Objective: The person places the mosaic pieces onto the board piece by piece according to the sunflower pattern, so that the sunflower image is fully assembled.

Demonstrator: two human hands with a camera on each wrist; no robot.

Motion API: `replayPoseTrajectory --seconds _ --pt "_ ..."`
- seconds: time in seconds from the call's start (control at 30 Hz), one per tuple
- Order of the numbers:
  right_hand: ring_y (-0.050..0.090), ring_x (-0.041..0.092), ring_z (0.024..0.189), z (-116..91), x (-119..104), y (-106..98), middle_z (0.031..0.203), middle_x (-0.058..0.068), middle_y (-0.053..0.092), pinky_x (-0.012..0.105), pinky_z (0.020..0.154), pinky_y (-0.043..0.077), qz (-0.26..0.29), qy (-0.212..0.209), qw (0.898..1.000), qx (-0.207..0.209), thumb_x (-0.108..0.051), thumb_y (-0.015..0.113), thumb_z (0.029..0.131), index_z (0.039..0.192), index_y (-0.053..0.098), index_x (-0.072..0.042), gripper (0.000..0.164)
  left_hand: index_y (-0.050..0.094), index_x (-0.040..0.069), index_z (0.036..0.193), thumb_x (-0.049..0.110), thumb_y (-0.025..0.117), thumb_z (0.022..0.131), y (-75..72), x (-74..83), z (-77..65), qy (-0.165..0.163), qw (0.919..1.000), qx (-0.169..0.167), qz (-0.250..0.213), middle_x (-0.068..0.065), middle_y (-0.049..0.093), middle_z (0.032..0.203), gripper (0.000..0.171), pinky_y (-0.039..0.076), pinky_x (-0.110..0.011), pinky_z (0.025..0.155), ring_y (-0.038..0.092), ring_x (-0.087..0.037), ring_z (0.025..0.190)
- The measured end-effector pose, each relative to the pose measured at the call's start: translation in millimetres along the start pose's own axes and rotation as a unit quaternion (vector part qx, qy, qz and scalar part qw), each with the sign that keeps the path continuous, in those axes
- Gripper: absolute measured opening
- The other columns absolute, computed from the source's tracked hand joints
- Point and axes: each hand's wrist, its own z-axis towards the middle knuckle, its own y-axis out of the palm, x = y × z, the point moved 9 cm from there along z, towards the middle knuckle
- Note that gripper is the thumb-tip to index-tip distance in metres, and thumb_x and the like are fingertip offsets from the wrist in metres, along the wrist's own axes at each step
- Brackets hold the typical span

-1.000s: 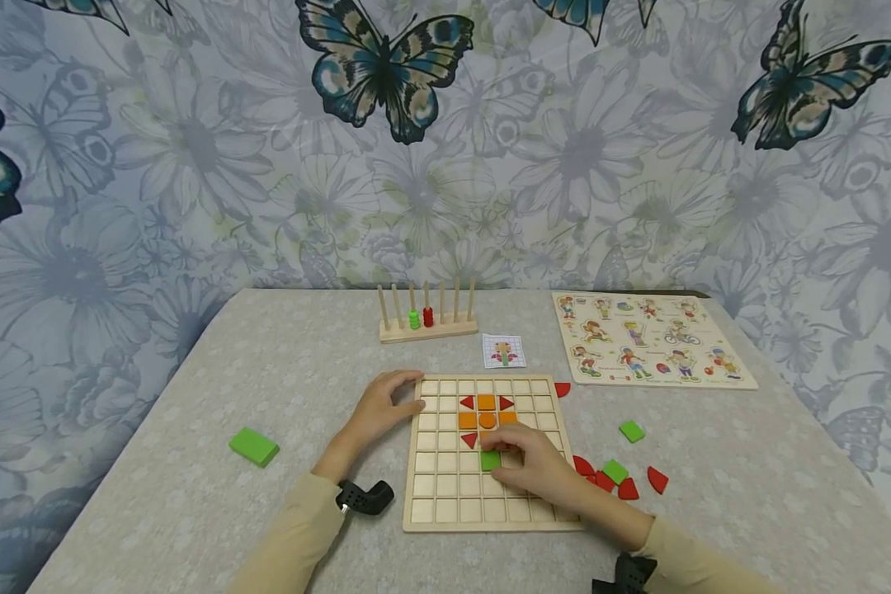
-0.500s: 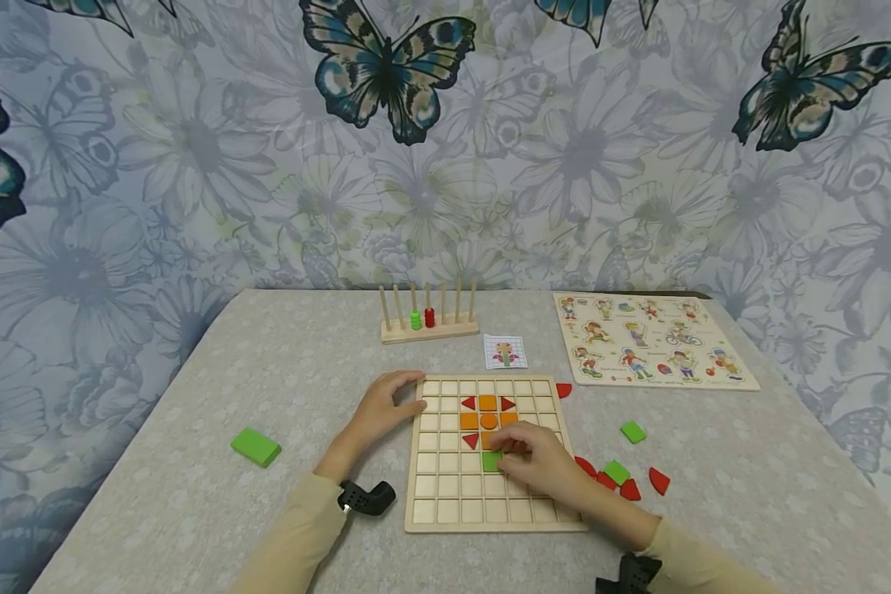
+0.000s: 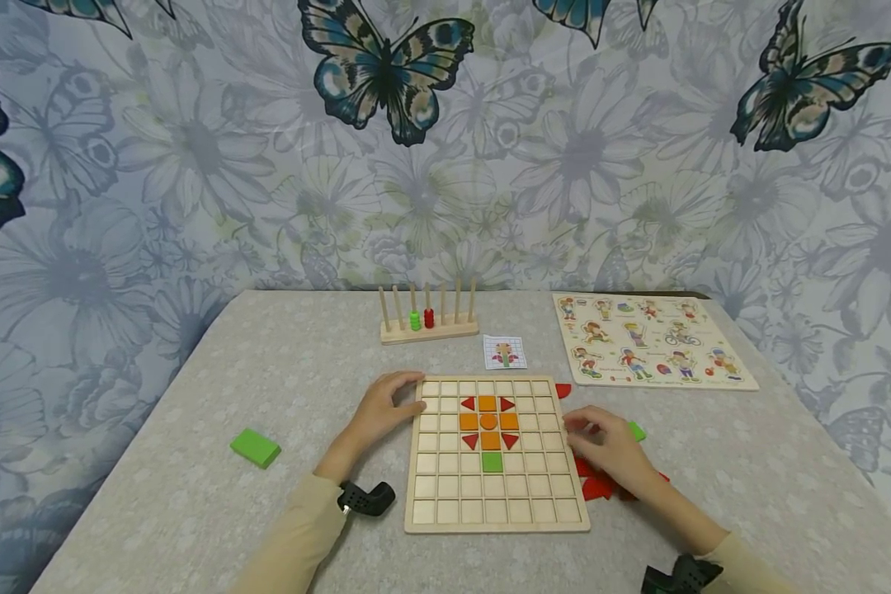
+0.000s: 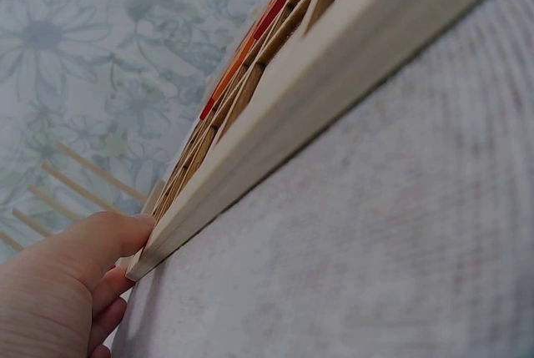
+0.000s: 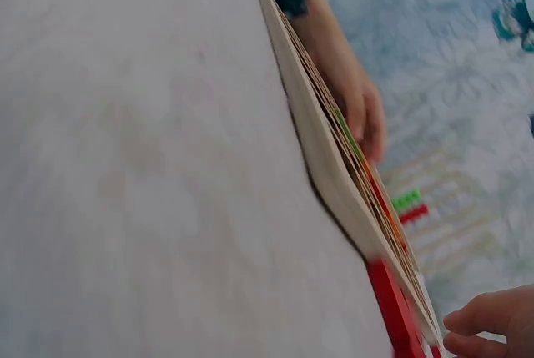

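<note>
My left hand [image 3: 380, 406] pinches the upper left corner of a wooden grid board [image 3: 445, 488]; in the left wrist view its thumb [image 4: 117, 234] lies on the rim, fingers lower down. Orange squares [image 3: 487, 403] surround an orange circle [image 3: 487, 421] on the board, with red triangles [image 3: 510, 441] at the corners and a green square tile [image 3: 492, 462] below. Just off the board's right edge, my right hand [image 3: 610, 445] hovers with loosely bent fingers and nothing visible between them. Red pieces [image 3: 598, 488] lie under it, partly hidden, and a green tile [image 3: 638, 431] shows behind.
A green block [image 3: 256, 447] lies at the left. Behind the board stand a peg rack [image 3: 429, 332] with green and red beads and a small pattern card [image 3: 505, 352]. A picture puzzle board [image 3: 653, 340] lies back right, with a red piece [image 3: 563, 390] near the grid's corner.
My right hand has moved right, off the green square on the board to above the loose pieces, uncovering a red triangle beside the lower orange square. The left hand stays at its corner.
</note>
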Motion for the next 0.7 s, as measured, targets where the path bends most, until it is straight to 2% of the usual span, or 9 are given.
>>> replayPoseTrajectory --seconds 0.17,0.3,0.4,0.47,0.6,0.7 --pt "0.059 0.016 0.092 -10.3 34.0 -34.1 0.103 0.008 0.069 0.022 0.078 0.049 -0.057 0.083 0.994 0.038 -0.005 0.072 0.081 0.108 0.067 -0.005 0.027 0.059 0.014 0.128 0.026 0.072 0.084 -0.3 -0.5 0.4 0.005 0.9999 0.004 0.009 -0.008 0.057 0.135 0.048 0.037 -0.05 0.109 0.048 -0.029 0.129" --pt "0.059 0.03 0.098 -14.6 46.4 -52.5 0.108 0.017 0.064 0.037 0.084 0.051 -0.095 0.122 0.987 0.046 -0.006 0.073 0.08 0.113 0.063 0.0 0.035 0.06 0.013 0.128 0.024 0.073 0.083 -1.5 0.2 -0.1 0.003 1.0 0.007 0.004 -0.009 0.058 0.135 0.048 0.036 -0.05 0.11 0.047 -0.03 0.129" --pt "0.057 0.034 0.098 -16.6 51.5 -57.9 0.109 0.023 0.061 0.047 0.085 0.05 -0.108 0.142 0.983 0.036 -0.007 0.074 0.078 0.115 0.06 0.005 0.041 0.059 0.013 0.128 0.024 0.073 0.083 -1.5 1.0 -0.4 -0.001 1.0 0.004 0.0 -0.009 0.057 0.135 0.048 0.035 -0.05 0.11 0.047 -0.03 0.129" --pt "0.057 0.034 0.097 -17.5 54.1 -59.1 0.108 0.024 0.061 0.047 0.084 0.05 -0.109 0.154 0.982 0.029 -0.008 0.074 0.078 0.115 0.059 0.007 0.043 0.059 0.013 0.128 0.024 0.073 0.083 -1.2 1.1 -0.2 -0.003 1.0 0.002 0.0 -0.009 0.057 0.136 0.048 0.035 -0.05 0.11 0.047 -0.03 0.129" --pt "0.058 0.028 0.092 -18.5 57.0 -59.7 0.101 0.02 0.063 0.036 0.078 0.05 -0.109 0.166 0.98 0.026 -0.009 0.073 0.078 0.115 0.059 0.007 0.043 0.059 0.013 0.128 0.025 0.073 0.083 -0.5 1.1 0.6 -0.002 1.0 0.002 0.002 -0.009 0.057 0.135 0.048 0.036 -0.051 0.109 0.047 -0.03 0.129" --pt "0.059 0.027 0.091 -19.5 58.4 -58.8 0.099 0.018 0.064 0.032 0.076 0.048 -0.103 0.171 0.98 0.026 -0.008 0.072 0.079 0.115 0.059 0.006 0.041 0.059 0.013 0.128 0.025 0.072 0.083 0.2 1.0 1.1 -0.002 1.0 0.001 0.002 -0.009 0.057 0.135 0.048 0.037 -0.05 0.109 0.047 -0.03 0.129"
